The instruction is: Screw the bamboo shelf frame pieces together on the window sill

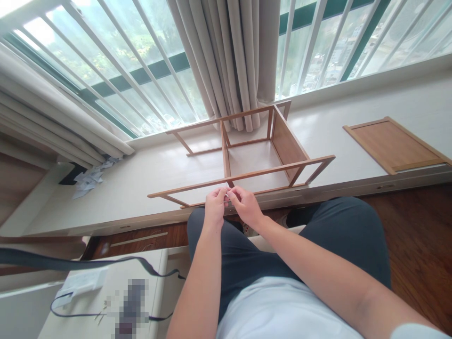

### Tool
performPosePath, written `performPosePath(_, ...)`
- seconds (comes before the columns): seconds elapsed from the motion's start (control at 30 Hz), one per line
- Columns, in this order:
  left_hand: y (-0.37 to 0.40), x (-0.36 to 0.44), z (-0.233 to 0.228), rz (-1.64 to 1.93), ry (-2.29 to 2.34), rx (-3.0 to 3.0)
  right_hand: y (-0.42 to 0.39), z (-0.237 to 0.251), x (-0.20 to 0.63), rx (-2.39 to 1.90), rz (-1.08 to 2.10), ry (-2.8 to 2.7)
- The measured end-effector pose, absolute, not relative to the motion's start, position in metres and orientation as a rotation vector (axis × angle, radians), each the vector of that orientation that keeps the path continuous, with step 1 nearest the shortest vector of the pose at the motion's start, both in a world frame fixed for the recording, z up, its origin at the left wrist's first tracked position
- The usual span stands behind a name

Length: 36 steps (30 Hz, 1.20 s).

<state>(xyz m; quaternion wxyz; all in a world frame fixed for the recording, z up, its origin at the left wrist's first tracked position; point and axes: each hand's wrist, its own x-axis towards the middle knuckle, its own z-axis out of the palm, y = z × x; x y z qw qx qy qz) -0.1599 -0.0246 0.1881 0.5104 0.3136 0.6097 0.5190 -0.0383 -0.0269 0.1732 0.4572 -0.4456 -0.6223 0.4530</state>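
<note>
Between both hands (246, 204), a tiny whitish piece (227, 194)

Bright daylight through barred windows (141, 42), hazy glare, stretched edges, pixelated lower-left patch (132, 303)

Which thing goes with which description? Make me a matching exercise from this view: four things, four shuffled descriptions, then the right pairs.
Things
1. Wooden frame
2. Loose panel
3. Middle curtain
4. Left hand

Descriptions
a. Beige, hanging in folds
b. Close to the right hand, at a small item too small to identify
c. Open-sided, with long rails
d. Flat on the pale ledge, towards the right

Pairs: 1-c, 2-d, 3-a, 4-b
</note>
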Motion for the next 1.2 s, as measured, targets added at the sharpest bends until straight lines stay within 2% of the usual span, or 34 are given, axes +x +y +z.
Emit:
performPosePath(0.23,-0.023,-0.161,0.186,1.240,1.436,0.723,-0.025,0.174,-0.040,-1.141,1.042,-1.571)
performPosePath(0.53,-0.022,-0.161,0.187,1.240,1.474,0.708,-0.028,0.168,-0.041,-1.096,1.140,-1.516)
performPosePath(0.93,-0.022,-0.160,0.193,1.209,1.520,0.823,-0.026,0.152,-0.047,-0.917,1.491,-1.241)
performPosePath(1.2,-0.022,-0.160,0.194,1.217,1.598,0.961,-0.026,0.148,-0.056,-0.748,1.881,-0.851)
